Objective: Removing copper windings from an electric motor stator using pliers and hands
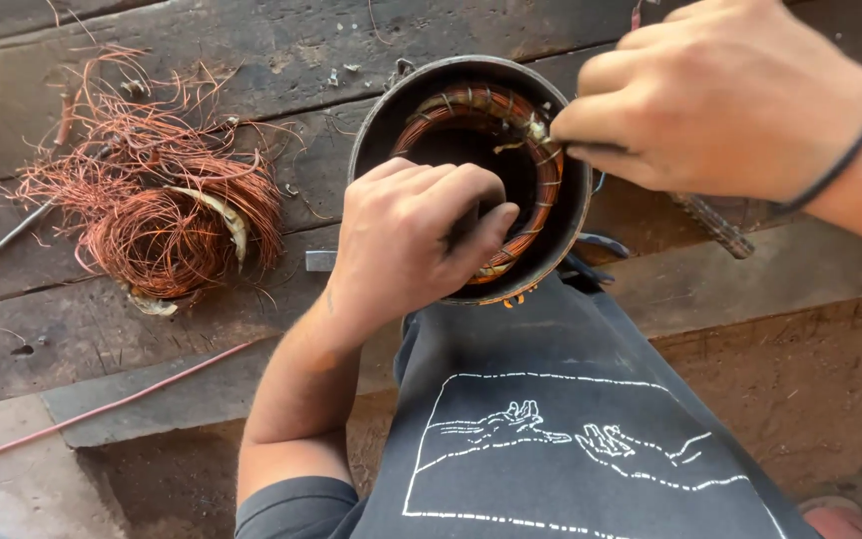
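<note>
**Stator, copper-wound, on wooden bench**

Left hand [413, 240] curled closed on the stator [471, 180] rim; right hand [720, 95] pinching the winding [541, 135] at the top. Likely heavy, rigid shell (wire soft, easily nicked). Hold by rim. Scrap copper [157, 205] lies left.

No packages, labels, signs or screens in view
</note>
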